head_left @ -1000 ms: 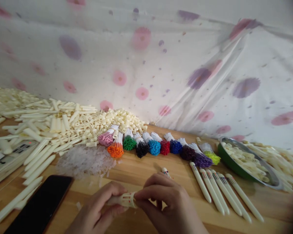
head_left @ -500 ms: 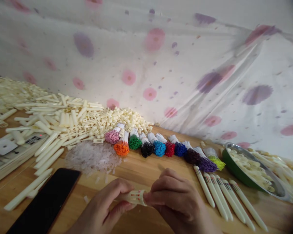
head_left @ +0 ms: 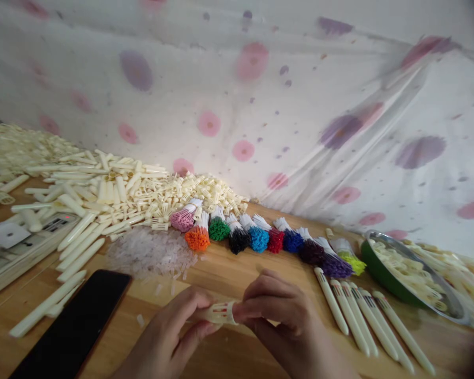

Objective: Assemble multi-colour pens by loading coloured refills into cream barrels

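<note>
The left hand [head_left: 169,331] is closed around a slotted cream piece [head_left: 222,312], which is lying sideways above the wooden surface [head_left: 229,268]; inside its slots, some red bits can be seen. The right hand [head_left: 284,321] has its bent fingertips at the wider end of this piece, but I cannot tell whether they grip the rim or something small. At the far right stands a green bowl [head_left: 381,279] with a shiny rim, and in it lie many cream parts [head_left: 406,276], heaped loosely. Just beside the bowl are bundles of coloured refills [head_left: 258,237] in a row, and nearer, six cream pens [head_left: 359,319]. Small clear tubes [head_left: 150,250] lie directly on the surface, near a dark phone [head_left: 73,326].
</note>
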The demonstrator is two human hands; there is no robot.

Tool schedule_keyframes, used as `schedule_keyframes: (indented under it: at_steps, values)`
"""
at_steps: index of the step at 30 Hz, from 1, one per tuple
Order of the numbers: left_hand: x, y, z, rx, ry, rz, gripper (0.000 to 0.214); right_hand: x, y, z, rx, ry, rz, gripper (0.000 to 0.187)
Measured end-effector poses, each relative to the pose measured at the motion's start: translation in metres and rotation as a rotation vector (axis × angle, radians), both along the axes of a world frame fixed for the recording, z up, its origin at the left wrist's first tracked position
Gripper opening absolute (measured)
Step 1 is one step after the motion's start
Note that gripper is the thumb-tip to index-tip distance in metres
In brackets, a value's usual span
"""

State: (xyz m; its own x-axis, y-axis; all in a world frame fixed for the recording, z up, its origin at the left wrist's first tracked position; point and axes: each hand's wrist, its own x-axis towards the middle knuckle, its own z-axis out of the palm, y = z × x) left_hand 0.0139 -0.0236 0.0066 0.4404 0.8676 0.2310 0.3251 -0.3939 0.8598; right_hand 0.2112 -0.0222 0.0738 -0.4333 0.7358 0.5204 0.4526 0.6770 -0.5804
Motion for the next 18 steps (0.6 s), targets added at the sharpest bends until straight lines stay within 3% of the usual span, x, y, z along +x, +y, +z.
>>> schedule_keyframes:
  at_steps: [18]
  values:
    - [-0.0031,0.0003,-0.0037,0.345,0.173,0.052,0.026,-0.0015,0.0026,-0.0083,-0.202,0.043,-0.130,0.015]
